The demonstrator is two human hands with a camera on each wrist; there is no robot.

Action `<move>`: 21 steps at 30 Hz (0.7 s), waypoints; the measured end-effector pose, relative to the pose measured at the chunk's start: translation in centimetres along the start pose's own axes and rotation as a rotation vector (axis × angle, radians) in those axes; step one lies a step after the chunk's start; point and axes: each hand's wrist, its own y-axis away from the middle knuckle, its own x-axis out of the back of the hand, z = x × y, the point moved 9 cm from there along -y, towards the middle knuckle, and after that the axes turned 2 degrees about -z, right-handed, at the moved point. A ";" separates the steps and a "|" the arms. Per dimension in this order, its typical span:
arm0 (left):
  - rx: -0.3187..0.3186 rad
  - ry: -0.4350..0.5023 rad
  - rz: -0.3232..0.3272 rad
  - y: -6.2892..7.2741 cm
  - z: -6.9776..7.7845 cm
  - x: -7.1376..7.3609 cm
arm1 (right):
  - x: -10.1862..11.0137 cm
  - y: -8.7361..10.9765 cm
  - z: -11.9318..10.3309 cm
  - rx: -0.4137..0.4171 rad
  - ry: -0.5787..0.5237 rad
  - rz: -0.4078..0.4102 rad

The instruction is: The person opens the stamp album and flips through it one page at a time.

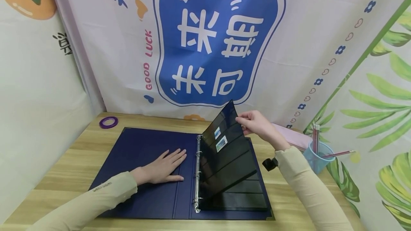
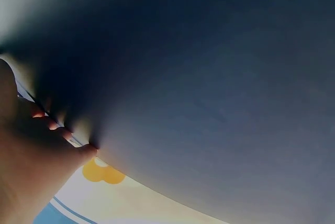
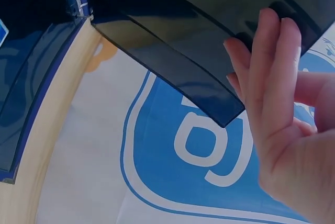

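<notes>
Right hand (image 1: 255, 124) pinches the page (image 1: 228, 159) by its outer edge, tilted above the open binder (image 1: 141, 147) on the bench (image 1: 64, 156)! Left hand (image 1: 162, 167) lies flat, fingers slightly spread. The page looks light, bendy, probably slick: best held there, clear of the stamps (image 1: 222, 144).
</notes>
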 end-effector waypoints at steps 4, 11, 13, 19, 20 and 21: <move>0.000 -0.001 -0.002 -0.1 0.0 0.0 | -0.3 -0.2 -0.1 -0.004 -0.049 -0.011; -0.003 -0.004 0.003 -0.1 0.0 -0.1 | -0.8 -0.5 -0.6 -0.006 -0.090 -0.018; -0.006 -0.003 0.004 -0.1 0.1 0.0 | -0.9 -0.5 -0.7 -0.014 -0.108 -0.020; -0.011 0.069 -0.002 0.0 0.1 0.5 | -1.5 -0.6 -1.2 -0.017 -0.136 -0.029; -0.010 0.094 -0.003 0.0 0.1 0.6 | -1.7 -0.7 -1.4 -0.009 -0.135 -0.035; -0.007 0.121 -0.002 -0.1 0.0 0.9 | -1.8 -0.7 -1.7 -0.004 -0.133 -0.037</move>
